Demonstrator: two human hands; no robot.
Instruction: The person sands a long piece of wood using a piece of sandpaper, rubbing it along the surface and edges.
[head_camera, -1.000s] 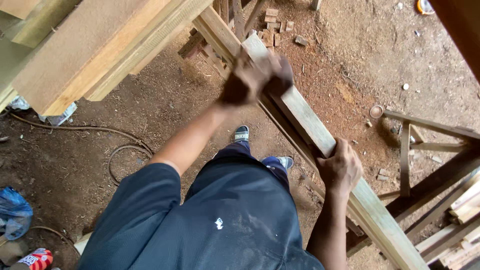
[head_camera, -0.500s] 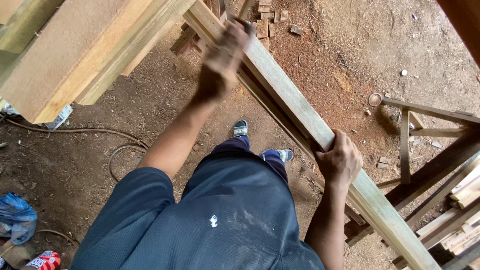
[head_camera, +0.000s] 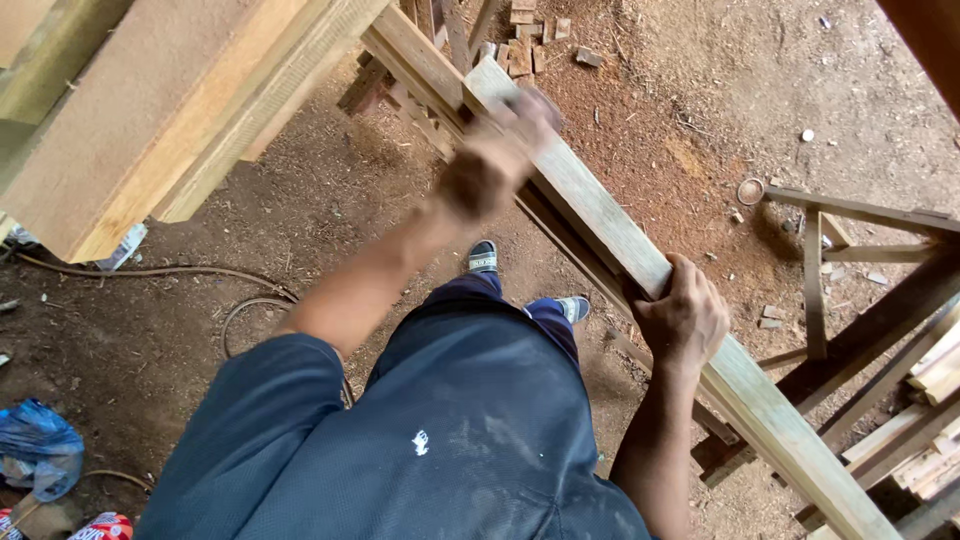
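Head view shows the right hand (head_camera: 685, 318) clamped on the plank (head_camera: 610, 225), which runs diagonally over the dirt floor (head_camera: 330, 210), while the blurred left hand (head_camera: 490, 160) presses something, I cannot tell what, onto its top; long, even strokes would suit best.

sawdust-strewn dirt floor (head_camera: 700, 90), stacked timber (head_camera: 150, 110), wooden trestle frame (head_camera: 830, 260)
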